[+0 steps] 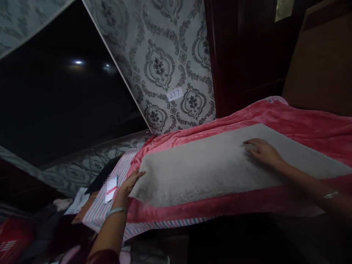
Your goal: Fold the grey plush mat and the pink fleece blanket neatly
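A long grey mat (pixel 198 168), with darker smudges along its near edge and left end, lies flat over a pink plush blanket (pixel 302 117). My left hand (pixel 130 185) is at the mat's left end, its fingers closed over the edge there. Above the right part of the mat, my right hand (pixel 262 151) has its fingers bent and apart, with nothing visible in them. Whether the right fingertips touch the mat is hard to tell.
The blanket's striped border (pixel 170 223) hangs at the near side. A phone-like white rectangle (pixel 111 189) lies left of my left hand. Behind stand a large dark screen (pixel 68 95), patterned wallpaper with a "277" label (pixel 175 94), and a cardboard panel (pixel 321 62).
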### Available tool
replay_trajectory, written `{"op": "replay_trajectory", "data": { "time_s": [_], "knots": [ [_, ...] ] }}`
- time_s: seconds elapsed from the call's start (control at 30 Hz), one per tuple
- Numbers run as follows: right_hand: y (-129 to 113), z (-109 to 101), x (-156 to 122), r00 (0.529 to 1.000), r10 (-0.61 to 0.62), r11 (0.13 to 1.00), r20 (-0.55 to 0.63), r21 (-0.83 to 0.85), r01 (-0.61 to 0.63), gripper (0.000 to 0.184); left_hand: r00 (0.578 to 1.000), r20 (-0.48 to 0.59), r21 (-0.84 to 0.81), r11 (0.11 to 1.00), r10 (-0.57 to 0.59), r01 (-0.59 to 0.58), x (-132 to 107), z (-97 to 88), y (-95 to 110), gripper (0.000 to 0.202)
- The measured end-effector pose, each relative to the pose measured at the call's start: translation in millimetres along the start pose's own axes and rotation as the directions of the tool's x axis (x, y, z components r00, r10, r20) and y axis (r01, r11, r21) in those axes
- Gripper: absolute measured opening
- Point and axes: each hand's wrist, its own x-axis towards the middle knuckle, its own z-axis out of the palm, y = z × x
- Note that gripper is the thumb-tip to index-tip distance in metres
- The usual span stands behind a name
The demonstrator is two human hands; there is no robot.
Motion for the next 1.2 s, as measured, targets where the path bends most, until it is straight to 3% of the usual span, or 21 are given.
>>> {"op": "replay_trajectory", "data": {
  "time_s": [0.07,0.13,0.23,0.3,0.43,0.5,0.6,0.67,0.73,0.83,0.9,0.97,1.03,1.1,1.2],
  "knots": [
    [-31,22,5,0.994,0.088,0.978,0.068,0.183,-0.099,0.031,0.999,0.009,0.007,0.999,0.035,-0.035,3,16.9,26,0.046],
    [-58,42,9,0.969,0.172,0.887,0.18,0.4,-0.232,0.03,0.993,0.035,0.008,0.994,0.112,-0.112,6,42.1,56,0.039],
    [-87,62,12,0.901,0.224,0.603,0.371,0.674,-0.427,0.026,0.962,0.141,0.018,0.971,0.235,-0.24,11,95.5,93,0.027],
    [-96,67,12,0.858,0.228,0.398,0.461,0.76,-0.514,0.024,0.936,0.21,0.012,0.956,0.283,-0.292,16,140.9,106,0.028],
    [-90,67,6,0.748,0.23,0.115,0.623,0.746,-0.656,0.026,0.91,0.331,0.045,0.96,0.248,-0.277,21,240.1,99,0.05],
    [-80,67,2,0.701,0.219,0.054,0.679,0.709,-0.703,0.029,0.894,0.406,0.077,0.968,0.187,-0.238,19,280.7,83,0.069],
    [-70,67,-3,0.706,0.171,0.054,0.687,0.709,-0.703,0.028,0.807,0.589,0.121,0.983,0.039,-0.135,17,312.9,57,0.077],
    [-70,67,-5,0.734,0.126,0.108,0.668,0.726,-0.679,0.027,0.772,0.632,0.072,0.987,0.064,-0.141,20,312.3,45,0.067],
    [-74,68,-5,0.771,0.095,0.195,0.629,0.748,-0.634,0.025,0.813,0.552,-0.015,0.976,0.188,-0.215,26,295.9,36,0.053],
    [-83,72,0,0.822,0.158,0.446,0.548,0.703,-0.554,0.027,0.902,0.195,-0.037,0.922,0.385,-0.385,38,253.4,26,0.031],
    [-88,78,8,0.83,0.242,0.594,0.502,0.6,-0.536,0.028,0.886,-0.115,0.01,0.893,0.449,-0.451,44,223.9,15,0.023],
    [-92,85,19,0.829,0.308,0.669,0.467,0.514,-0.538,0.025,0.862,-0.3,-0.005,0.903,0.408,-0.429,49,201.7,0,0.026],
    [-95,91,30,0.836,0.346,0.719,0.426,0.452,-0.528,0.016,0.894,-0.318,-0.104,0.925,0.317,-0.365,52,190.8,-16,0.032],
    [-97,92,37,0.849,0.375,0.77,0.371,0.386,-0.509,0.01,0.932,-0.249,-0.196,0.929,0.262,-0.314,53,190.3,-31,0.035],
    [-92,82,34,0.87,0.402,0.821,0.287,0.307,-0.481,0.021,0.94,-0.203,-0.206,0.927,0.274,-0.315,56,199.4,-44,0.039]
  ]
}}
